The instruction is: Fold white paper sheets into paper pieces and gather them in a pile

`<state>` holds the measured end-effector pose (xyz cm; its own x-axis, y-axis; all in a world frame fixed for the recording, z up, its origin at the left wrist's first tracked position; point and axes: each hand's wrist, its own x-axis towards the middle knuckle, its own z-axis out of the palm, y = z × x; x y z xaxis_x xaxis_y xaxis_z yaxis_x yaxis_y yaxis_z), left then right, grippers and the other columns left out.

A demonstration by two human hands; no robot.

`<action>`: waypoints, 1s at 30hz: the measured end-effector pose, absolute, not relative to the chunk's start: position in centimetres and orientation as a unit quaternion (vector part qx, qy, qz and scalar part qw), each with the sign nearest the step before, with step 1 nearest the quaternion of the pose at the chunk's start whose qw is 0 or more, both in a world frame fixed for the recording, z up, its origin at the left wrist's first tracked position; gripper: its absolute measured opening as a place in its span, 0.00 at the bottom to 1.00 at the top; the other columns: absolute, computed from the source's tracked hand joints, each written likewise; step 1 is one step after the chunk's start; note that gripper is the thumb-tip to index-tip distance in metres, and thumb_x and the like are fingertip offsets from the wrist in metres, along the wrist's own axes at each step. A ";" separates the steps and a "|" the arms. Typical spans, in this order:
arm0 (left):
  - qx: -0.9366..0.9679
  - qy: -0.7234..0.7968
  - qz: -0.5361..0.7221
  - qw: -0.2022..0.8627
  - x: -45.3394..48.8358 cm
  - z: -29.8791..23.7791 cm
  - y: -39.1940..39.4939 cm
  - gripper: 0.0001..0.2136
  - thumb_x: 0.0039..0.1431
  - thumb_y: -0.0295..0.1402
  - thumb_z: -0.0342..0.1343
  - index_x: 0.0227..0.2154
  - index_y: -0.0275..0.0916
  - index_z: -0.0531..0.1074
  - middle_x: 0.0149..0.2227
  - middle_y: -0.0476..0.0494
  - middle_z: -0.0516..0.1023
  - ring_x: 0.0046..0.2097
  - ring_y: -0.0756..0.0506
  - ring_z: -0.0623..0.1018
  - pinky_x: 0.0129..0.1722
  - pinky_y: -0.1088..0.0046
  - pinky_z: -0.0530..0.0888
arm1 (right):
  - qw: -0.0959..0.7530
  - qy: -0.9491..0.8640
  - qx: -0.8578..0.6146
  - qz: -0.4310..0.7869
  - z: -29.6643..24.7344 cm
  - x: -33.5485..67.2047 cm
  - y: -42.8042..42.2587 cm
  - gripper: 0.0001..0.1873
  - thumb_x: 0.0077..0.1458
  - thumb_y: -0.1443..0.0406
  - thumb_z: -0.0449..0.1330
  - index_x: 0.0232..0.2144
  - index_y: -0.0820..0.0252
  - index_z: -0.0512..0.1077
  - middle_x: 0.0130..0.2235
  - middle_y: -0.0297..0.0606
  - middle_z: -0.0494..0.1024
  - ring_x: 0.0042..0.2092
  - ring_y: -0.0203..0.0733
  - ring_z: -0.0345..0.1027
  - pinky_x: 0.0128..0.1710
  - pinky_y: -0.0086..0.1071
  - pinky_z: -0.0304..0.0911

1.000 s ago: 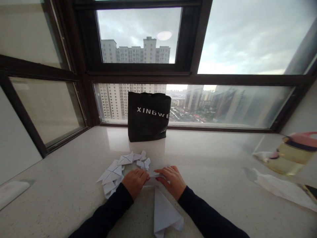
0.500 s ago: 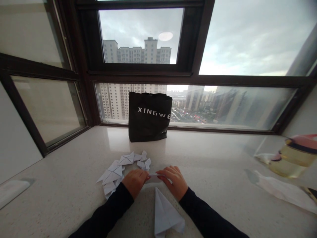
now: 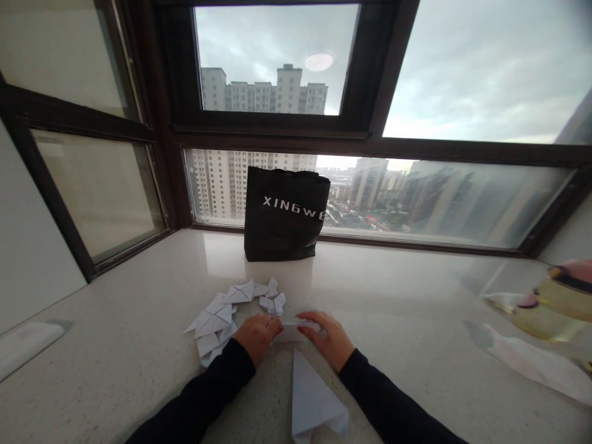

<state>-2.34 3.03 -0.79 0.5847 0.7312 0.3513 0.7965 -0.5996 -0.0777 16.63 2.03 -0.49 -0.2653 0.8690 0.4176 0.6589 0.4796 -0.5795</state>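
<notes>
Between my two hands is a small piece of folded white paper (image 3: pixel 291 324), held just above the pale counter. My left hand (image 3: pixel 257 333) pinches its left end, and my right hand (image 3: pixel 327 335) grips the right end between thumb and fingers. Close behind and left of my left hand lie several folded white paper pieces (image 3: pixel 217 313), partly overlapping, some hidden by my wrist. A larger folded sheet of white paper (image 3: pixel 314 398) with a pointed tip lies between my forearms, nearest to me.
A black bag (image 3: pixel 285 216) with white lettering stands upright against the window at the back. To the right are a yellowish transparent container (image 3: pixel 550 311) and a crumpled white wrapper (image 3: pixel 539 361). A white object (image 3: pixel 30 345) sits at the far left on the speckled counter (image 3: pixel 407 290).
The view has shifted slightly. Both hands keep hold of the folded paper, and more of its face and right end now shows between the fingers.
</notes>
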 end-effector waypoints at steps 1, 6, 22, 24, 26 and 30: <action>-0.882 -0.435 -0.141 0.112 -2.3 -0.8 3.0 0.08 0.56 0.29 0.42 0.30 0.38 0.67 0.27 0.47 0.70 0.29 0.47 0.70 0.29 0.72 0.66 | 0.368 -0.769 -0.494 0.172 -0.5 16.6 2.1 0.11 0.48 0.61 0.54 0.34 0.59 0.70 0.33 0.37 0.74 0.36 0.40 0.65 0.36 0.32 0.57; -0.880 -0.438 -0.159 0.088 -2.3 -0.7 2.8 0.09 0.57 0.30 0.41 0.33 0.37 0.67 0.29 0.45 0.72 0.31 0.47 0.71 0.30 0.71 0.66 | 0.341 -0.737 -0.549 0.195 -0.9 16.7 2.6 0.13 0.47 0.58 0.53 0.26 0.61 0.71 0.27 0.35 0.74 0.30 0.37 0.66 0.28 0.27 0.59; -0.855 -0.408 -0.318 0.044 -1.4 -2.2 1.8 0.13 0.53 0.32 0.42 0.41 0.37 0.62 0.24 0.46 0.70 0.30 0.46 0.70 0.34 0.66 0.66 | 0.135 -0.652 -0.745 0.048 0.6 30.2 13.4 0.10 0.53 0.63 0.51 0.35 0.62 0.67 0.38 0.37 0.70 0.37 0.37 0.65 0.36 0.36 0.61; -0.852 -0.409 -0.323 0.042 -1.4 -2.4 2.0 0.11 0.52 0.32 0.42 0.38 0.38 0.64 0.24 0.45 0.71 0.30 0.45 0.70 0.32 0.67 0.66 | 0.117 -0.650 -0.750 0.042 0.8 30.3 14.0 0.11 0.54 0.62 0.50 0.38 0.62 0.65 0.41 0.38 0.68 0.38 0.37 0.64 0.37 0.37 0.61; -0.851 -0.408 -0.328 0.042 -1.4 -2.6 2.2 0.10 0.52 0.31 0.42 0.35 0.39 0.66 0.25 0.45 0.71 0.31 0.45 0.70 0.30 0.68 0.66 | 0.112 -0.651 -0.750 0.026 0.9 30.1 14.2 0.11 0.53 0.63 0.52 0.38 0.62 0.65 0.41 0.38 0.68 0.41 0.39 0.63 0.39 0.40 0.59; -0.857 -0.404 -0.318 0.040 -1.3 -2.4 2.1 0.09 0.51 0.31 0.42 0.31 0.39 0.67 0.27 0.45 0.72 0.31 0.45 0.70 0.29 0.68 0.66 | 0.134 -0.661 -0.738 -0.011 1.4 29.3 13.7 0.05 0.46 0.67 0.57 0.30 0.58 0.69 0.42 0.37 0.68 0.46 0.47 0.58 0.42 0.44 0.53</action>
<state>-1.32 2.15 -2.42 0.4710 0.6676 0.5766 0.7185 -0.6695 0.1883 29.32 13.67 1.41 0.1259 0.9728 0.1944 0.9789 -0.0900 -0.1832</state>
